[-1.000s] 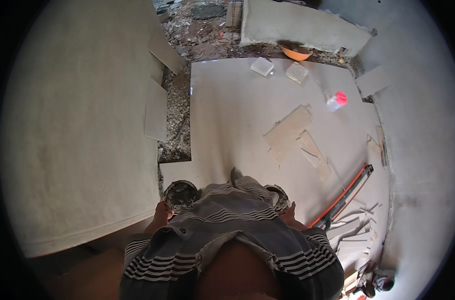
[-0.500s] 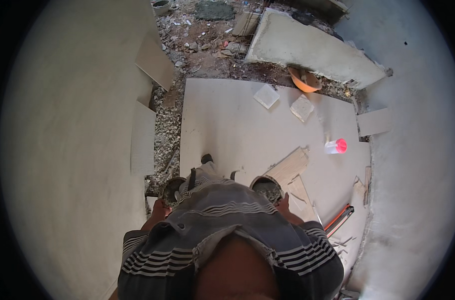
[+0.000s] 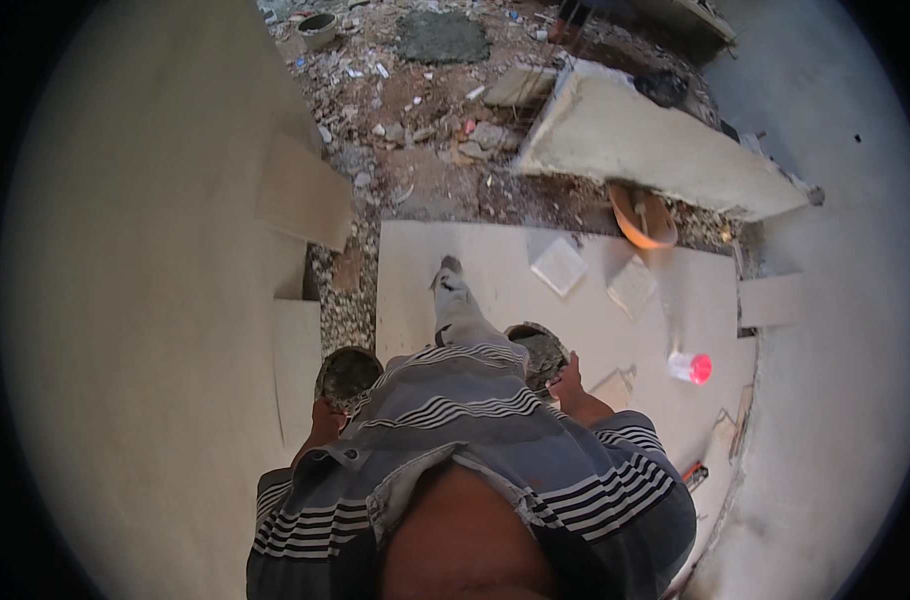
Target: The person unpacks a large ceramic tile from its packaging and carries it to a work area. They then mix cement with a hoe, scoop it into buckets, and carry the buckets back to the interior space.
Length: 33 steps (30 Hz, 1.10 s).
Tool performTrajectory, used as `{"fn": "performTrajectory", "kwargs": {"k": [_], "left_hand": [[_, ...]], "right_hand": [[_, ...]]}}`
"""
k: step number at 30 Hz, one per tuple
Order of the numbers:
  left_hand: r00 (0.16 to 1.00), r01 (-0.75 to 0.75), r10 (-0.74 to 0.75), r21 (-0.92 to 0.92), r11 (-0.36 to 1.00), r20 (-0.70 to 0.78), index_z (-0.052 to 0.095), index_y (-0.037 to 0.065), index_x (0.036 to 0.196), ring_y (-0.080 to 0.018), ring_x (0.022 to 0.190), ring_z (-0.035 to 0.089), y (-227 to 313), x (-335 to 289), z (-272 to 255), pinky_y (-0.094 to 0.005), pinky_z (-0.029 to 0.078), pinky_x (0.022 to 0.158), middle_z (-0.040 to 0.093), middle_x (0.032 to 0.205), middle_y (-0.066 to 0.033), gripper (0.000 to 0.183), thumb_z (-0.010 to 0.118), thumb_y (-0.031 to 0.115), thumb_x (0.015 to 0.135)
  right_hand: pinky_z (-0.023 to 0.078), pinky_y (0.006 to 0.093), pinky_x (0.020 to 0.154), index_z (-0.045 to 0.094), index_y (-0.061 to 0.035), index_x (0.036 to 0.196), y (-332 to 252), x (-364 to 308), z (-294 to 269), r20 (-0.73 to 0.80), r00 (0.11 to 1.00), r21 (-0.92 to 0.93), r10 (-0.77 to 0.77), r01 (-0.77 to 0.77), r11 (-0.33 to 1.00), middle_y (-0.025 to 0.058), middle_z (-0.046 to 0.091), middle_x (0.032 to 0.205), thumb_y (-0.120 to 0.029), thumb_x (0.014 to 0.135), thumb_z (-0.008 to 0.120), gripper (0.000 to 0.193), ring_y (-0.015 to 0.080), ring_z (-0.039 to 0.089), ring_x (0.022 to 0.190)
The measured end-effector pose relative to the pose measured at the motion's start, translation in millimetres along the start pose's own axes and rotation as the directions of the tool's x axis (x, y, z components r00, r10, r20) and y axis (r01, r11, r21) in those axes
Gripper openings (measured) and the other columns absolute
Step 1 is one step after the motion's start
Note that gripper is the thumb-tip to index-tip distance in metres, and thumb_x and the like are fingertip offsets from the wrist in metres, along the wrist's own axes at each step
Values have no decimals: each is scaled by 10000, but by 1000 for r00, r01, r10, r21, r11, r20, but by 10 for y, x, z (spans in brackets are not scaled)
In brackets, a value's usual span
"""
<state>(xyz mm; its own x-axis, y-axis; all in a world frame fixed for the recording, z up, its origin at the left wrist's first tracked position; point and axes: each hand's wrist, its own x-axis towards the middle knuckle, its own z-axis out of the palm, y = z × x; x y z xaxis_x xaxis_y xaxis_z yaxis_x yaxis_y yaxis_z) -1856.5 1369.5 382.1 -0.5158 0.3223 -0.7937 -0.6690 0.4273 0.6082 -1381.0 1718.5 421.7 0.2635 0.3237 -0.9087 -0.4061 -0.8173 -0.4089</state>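
On my left side my left hand (image 3: 325, 420) grips the near rim of a round dark bucket (image 3: 322, 376). Wet grey mortar (image 3: 351, 372) shows inside it. A second bucket (image 3: 520, 328), also with grey mortar (image 3: 541, 354) in it, hangs at my right side, its near edge held by my right hand (image 3: 568, 380). The fingers of both hands are partly hidden under the bucket rims. Between the buckets, my striped shirt and one outstretched leg (image 3: 457, 308) show above a large pale floor slab (image 3: 405, 290).
Two square pieces (image 3: 559, 266), a clear jar with a pink lid (image 3: 692, 368) and an orange basin (image 3: 643, 222) lie ahead right. Plain walls (image 3: 155, 300) flank me. Beyond the slab are rubble (image 3: 415, 120), a low wall (image 3: 645, 130), another bucket (image 3: 317, 32) and a mortar patch (image 3: 443, 37).
I have stepped forward along the slab, one foot now ahead near its far edge. The tile cutter and planks slip behind my right arm. Both buckets stay in my hands.
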Motion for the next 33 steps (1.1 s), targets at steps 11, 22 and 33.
{"fn": "performTrajectory", "kwargs": {"k": [11,22,33], "left_hand": [[991,109,-122,-187,976,-58,336,121,589,-174,432,311,2372,788,1483,-353,426,500,324,471,-24,241,453,99,799],[998,-69,65,208,976,24,311,147,551,-154,430,340,3157,3261,2198,-342,391,473,285,474,0,282,499,71,748],[934,300,-354,-452,840,-39,383,147,562,-149,420,335,3929,4088,2813,-321,361,464,343,476,3,231,528,97,734]], "right_hand": [[283,326,415,388,-189,703,-1489,602,2894,191,982,-74,-2,16,997,-26,275,551,-607,783,541,453,127,277,432],[268,329,422,407,-161,704,-2251,1704,5881,55,997,-327,-60,74,942,0,270,559,-629,743,555,492,147,285,451],[420,399,677,502,-85,1152,-2916,1192,8633,251,962,-588,107,64,806,77,464,895,-584,751,586,646,213,447,737]]}}
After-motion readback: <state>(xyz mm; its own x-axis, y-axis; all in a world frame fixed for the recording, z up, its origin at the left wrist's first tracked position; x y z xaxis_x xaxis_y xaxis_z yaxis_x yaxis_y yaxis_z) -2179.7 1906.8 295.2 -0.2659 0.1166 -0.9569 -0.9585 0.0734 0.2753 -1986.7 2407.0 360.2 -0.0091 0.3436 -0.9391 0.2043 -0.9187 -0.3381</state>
